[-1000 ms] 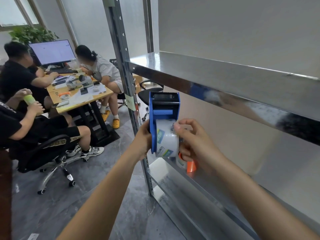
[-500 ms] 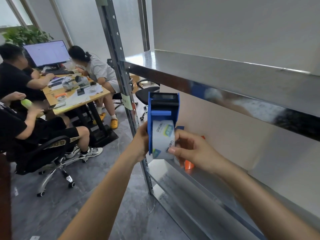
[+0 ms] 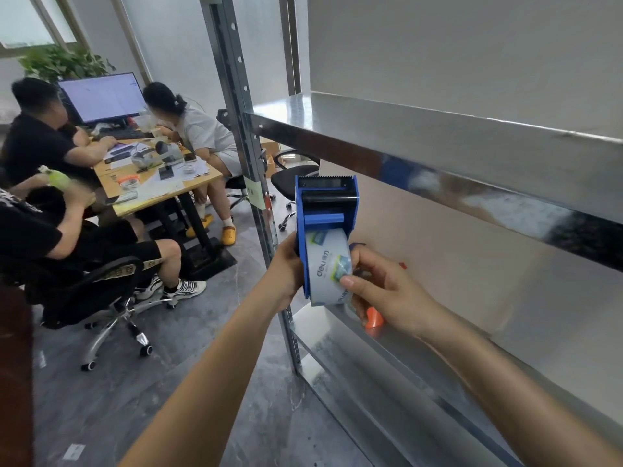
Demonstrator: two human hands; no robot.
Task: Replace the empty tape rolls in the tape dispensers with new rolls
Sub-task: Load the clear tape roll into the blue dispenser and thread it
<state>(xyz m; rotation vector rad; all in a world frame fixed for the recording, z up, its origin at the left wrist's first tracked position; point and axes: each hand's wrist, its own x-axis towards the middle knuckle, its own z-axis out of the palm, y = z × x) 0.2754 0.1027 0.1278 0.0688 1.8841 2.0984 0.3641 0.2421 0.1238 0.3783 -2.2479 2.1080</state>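
I hold a blue tape dispenser (image 3: pixel 325 205) upright in front of a metal shelf rack, its toothed cutter at the top. A new clear tape roll (image 3: pixel 327 267) with a printed label sits inside its frame. My left hand (image 3: pixel 286 271) grips the dispenser's left side from behind. My right hand (image 3: pixel 381 288) wraps the right side, thumb pressed on the roll's face. Behind my right hand, an orange piece (image 3: pixel 374 321), partly hidden, rests on the lower shelf (image 3: pixel 337 332).
The metal rack's post (image 3: pixel 242 129) rises just left of the dispenser and an upper shelf (image 3: pixel 438 153) juts out above my right arm. Three seated people surround a wooden desk (image 3: pixel 151 187) with a monitor at the left. An office chair (image 3: pixel 101 298) stands nearby.
My right thumb slid down across the roll's face, and the printed label has turned with it. The dispenser stays upright in my left hand.
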